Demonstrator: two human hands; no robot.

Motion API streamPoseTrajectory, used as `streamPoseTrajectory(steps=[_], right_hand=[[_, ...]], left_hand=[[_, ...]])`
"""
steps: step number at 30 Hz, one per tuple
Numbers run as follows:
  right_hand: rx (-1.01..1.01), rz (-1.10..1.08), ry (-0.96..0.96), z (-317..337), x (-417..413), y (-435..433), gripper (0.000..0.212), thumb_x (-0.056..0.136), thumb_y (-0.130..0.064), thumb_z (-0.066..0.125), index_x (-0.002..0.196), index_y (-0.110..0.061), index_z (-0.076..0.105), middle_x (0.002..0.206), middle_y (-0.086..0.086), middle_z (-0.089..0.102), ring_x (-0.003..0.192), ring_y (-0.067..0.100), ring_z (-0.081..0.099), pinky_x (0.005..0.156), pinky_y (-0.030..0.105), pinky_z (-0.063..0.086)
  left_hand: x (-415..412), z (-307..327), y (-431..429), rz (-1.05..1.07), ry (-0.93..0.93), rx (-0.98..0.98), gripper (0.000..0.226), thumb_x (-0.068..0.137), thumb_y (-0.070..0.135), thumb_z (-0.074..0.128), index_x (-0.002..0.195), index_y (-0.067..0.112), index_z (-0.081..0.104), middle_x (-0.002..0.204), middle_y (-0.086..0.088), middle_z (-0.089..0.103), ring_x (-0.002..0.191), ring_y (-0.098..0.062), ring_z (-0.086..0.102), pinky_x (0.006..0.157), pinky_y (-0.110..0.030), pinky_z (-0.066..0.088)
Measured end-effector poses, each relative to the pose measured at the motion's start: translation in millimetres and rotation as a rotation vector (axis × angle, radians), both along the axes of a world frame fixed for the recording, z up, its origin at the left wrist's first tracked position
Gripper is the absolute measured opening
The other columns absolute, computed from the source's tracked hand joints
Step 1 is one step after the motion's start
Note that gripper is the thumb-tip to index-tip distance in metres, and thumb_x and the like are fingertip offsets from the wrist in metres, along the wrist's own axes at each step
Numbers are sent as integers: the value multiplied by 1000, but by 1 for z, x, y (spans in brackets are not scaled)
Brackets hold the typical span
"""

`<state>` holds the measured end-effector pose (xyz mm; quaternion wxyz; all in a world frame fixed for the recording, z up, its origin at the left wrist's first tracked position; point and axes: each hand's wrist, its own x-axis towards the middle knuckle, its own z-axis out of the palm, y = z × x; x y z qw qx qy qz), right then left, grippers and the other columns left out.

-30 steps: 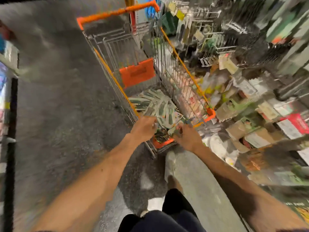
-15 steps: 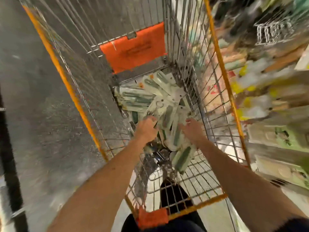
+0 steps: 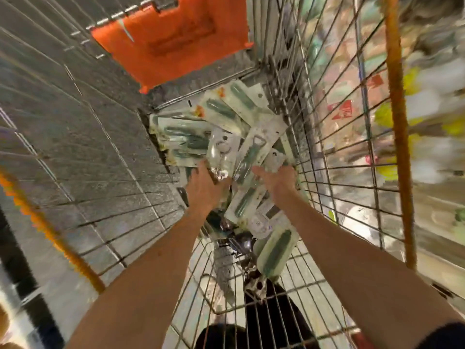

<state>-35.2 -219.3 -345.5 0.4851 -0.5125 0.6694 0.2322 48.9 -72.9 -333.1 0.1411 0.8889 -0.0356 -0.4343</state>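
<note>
grey floor far left, seen through the wire side of the cart. a second ago the whole cart stood in view with both hands at its near rim; now the view is sunk down inside the basket, the orange flap close overhead. the person has leaned in, arms stretched well down.

left hand: half a second ago on the near edge of the heap, now a little further onto it, fingertips against a clear pack. back of hand faces up and motion smears it; cannot tell whether it grips or only presses.

blister packs: green-handled tools on white cards, heaped loose on the cart bottom, from the far corner to between the wrists. heap looks unmoved, nothing lifted.

right hand: thumb out to the left, fingers curled over a card edge at the heap's right side, beside the wire wall. reads as a hold.

shelves right, blurred.

judgement: the reach is done; gathering or lifting a bundle is starting.
</note>
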Motion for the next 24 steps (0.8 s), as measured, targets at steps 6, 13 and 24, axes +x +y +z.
streamPoseTrajectory(steps=[6,13,24], right_hand=[[-36,-46,21,-6,25,-3,85,57,-76,72,120,-20,58,131,9,50,115,30,51,100,43,44],[-16,-19,55,-14,45,-7,106,62,-74,73,142,-11,44,159,23,12,143,50,18,114,63,24],[0,-185,-158,7,-1,-15,74,66,-23,89,131,-13,55,119,6,66,110,28,64,102,44,49]], left_hand=[[11,-7,2,327,114,-143,84,73,41,85,134,17,32,129,-6,60,111,-25,61,99,-44,49],[23,-9,-5,465,218,-225,79,61,29,92,116,25,36,113,0,66,100,-22,68,88,-44,58],[7,25,-2,472,258,-306,75,71,7,85,127,14,35,108,1,63,71,-10,70,52,-13,53]])
